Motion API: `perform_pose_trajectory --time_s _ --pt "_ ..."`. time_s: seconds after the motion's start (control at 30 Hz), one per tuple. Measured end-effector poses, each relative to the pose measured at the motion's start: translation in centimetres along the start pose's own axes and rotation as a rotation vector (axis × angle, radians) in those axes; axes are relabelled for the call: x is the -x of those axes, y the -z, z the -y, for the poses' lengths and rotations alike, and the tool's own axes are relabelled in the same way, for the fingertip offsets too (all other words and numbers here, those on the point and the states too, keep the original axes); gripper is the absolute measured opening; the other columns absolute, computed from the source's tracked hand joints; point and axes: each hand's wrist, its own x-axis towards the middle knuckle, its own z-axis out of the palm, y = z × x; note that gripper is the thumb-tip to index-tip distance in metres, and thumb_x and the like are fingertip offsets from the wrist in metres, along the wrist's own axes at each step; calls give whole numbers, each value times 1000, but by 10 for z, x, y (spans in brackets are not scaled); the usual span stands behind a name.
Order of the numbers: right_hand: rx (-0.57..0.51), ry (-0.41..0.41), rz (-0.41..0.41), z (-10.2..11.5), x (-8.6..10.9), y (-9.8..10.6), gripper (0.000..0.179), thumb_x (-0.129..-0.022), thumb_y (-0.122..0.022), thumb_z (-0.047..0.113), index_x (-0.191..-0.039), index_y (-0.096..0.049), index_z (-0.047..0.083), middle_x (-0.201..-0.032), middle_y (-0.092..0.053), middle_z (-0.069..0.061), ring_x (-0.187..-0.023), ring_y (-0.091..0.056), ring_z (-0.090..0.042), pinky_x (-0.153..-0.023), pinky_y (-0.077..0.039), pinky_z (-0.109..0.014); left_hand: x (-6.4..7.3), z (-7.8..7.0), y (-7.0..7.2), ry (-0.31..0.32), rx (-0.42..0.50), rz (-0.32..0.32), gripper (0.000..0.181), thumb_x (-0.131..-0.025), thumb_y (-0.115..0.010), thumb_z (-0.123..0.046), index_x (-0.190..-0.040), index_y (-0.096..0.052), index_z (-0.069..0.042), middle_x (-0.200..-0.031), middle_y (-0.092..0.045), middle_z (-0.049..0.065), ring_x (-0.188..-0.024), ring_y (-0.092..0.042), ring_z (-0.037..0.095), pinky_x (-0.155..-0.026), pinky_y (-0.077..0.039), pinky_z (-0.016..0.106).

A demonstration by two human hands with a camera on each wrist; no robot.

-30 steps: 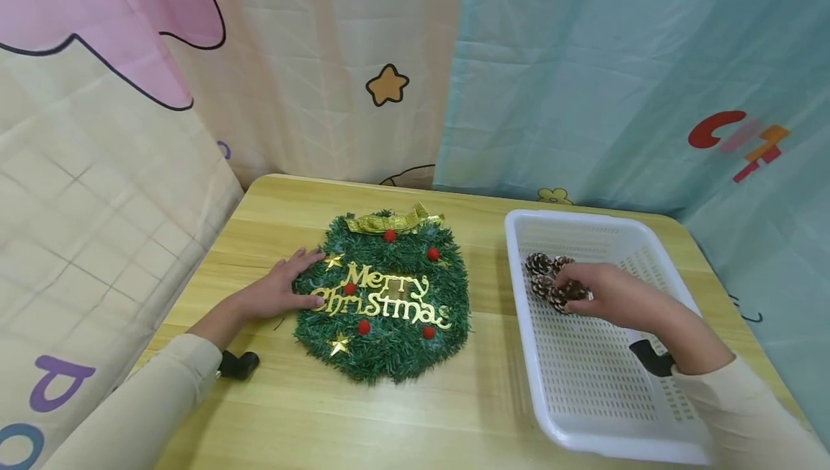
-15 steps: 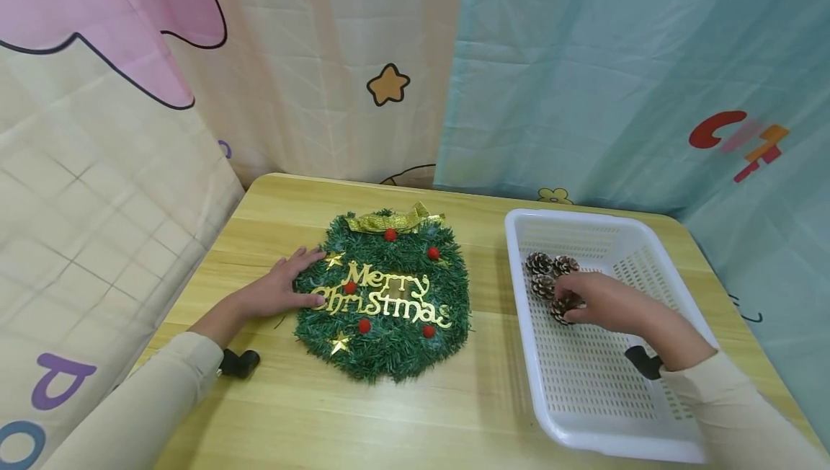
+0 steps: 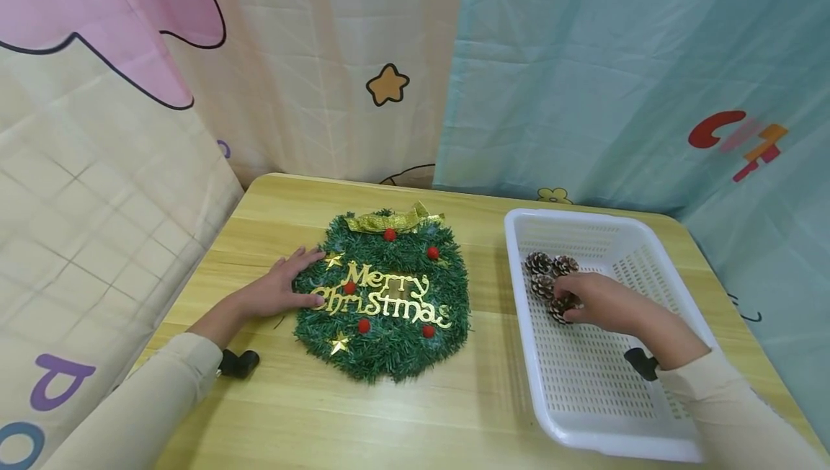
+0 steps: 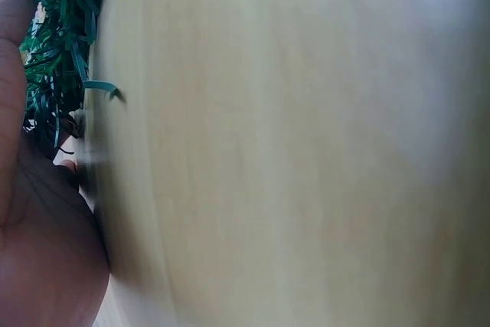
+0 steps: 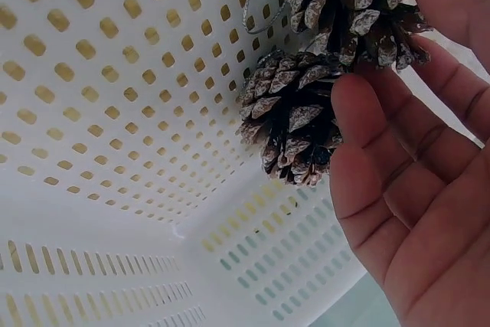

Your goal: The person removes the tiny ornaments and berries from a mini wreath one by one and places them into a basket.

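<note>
A green tinsel wreath [image 3: 389, 351] with gold "Merry Christmas" lettering, red balls, gold stars and a gold bow lies on the table. At its left edge my left hand [image 3: 282, 288] rests with fingers spread, touching the greenery; the left wrist view shows part of this hand [image 4: 46, 258] beside the wreath. Inside the white basket [image 3: 538, 383], my right hand [image 3: 606, 304] pinches a white-tipped pine cone [image 5: 356, 13] between thumb and fingers. Another pine cone [image 5: 295, 116] touches the fingertips. More pine cones [image 3: 538, 263] sit by the basket's left wall.
The perforated basket stands on the right of the wooden table [image 3: 350, 427]. Printed curtains [image 3: 337, 95] hang behind and at the sides. A silver loop [image 5: 249, 9] shows at the held cone. Black wrist mounts [image 3: 238, 364] sit near both cuffs.
My right hand has shifted slightly left and down in the head view, and the cone under its fingers lies a little nearer me. My left hand and the wreath stay put.
</note>
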Motion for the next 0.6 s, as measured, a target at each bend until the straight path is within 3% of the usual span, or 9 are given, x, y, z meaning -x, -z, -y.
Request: perform_pose_trajectory --time_s 0.6 --pt "5 19 -25 0 0 6 25 -85 -78 11 -108 -69 8 -101 -66 1 -85 -61 -14 -71 -51 -37 0 0 0 6 7 2 94 -87 -75 -46 -158 -24 -11 -165 -10 17 -150 4 40 -114 5 65"
